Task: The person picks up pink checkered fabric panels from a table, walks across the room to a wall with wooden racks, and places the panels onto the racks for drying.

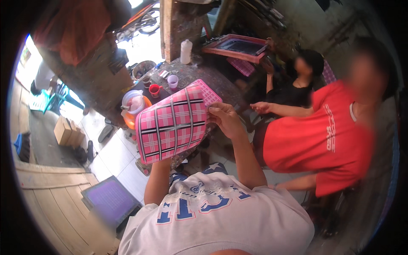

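Observation:
A pink plaid sheet (172,127) with black, white and grey lines is held up in front of me, curving over at its top. My right hand (223,119) is closed in a pinch on its right edge. Behind the sheet's lower part my left forearm (157,182) disappears, so the left hand and its fingers are hidden. Just beyond lies another pink checked piece (208,91) on the dark, paint-stained table (216,78).
Past the sheet stand a red cup (155,90), a purple cup (172,81), a white bottle (185,51) and tubs (133,102). A person in red (314,140) is close on my right. Behind, another person handles a framed screen (236,47). A purple screen frame (111,199) leans lower left.

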Demonstrator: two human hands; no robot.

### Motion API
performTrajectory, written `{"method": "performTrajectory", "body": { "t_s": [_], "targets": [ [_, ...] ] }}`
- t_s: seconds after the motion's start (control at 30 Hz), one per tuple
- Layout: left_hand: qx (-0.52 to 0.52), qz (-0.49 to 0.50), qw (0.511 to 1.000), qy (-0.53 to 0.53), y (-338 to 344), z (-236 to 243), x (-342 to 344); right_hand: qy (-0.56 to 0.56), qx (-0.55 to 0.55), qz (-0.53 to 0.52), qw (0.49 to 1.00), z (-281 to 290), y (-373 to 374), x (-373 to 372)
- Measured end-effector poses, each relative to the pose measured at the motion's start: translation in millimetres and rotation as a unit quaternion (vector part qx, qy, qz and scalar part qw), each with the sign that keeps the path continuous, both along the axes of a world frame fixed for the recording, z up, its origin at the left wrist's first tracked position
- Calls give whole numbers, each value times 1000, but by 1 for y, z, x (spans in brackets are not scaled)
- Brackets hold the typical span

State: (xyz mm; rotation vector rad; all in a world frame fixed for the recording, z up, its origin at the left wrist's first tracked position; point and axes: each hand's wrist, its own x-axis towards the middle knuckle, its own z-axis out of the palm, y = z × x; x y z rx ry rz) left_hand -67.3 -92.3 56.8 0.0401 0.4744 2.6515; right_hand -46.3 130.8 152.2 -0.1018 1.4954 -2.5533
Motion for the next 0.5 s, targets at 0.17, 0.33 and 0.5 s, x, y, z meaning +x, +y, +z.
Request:
{"method": "performTrajectory", "body": {
  "t_s": [0.17, 0.33, 0.5],
  "targets": [
    [-19, -1, 1000, -6, -5, 0, 4, -42, 38, -42, 997, -9, -5, 8],
    [-21, -1, 1000, 5, -8, -9, 10, -91, 55, -91, 990, -25, -17, 9],
    [-11, 26, 999, 17, -34, -8, 29, -72, 6, -88, 993, -30, -27, 6]
  ]
}}
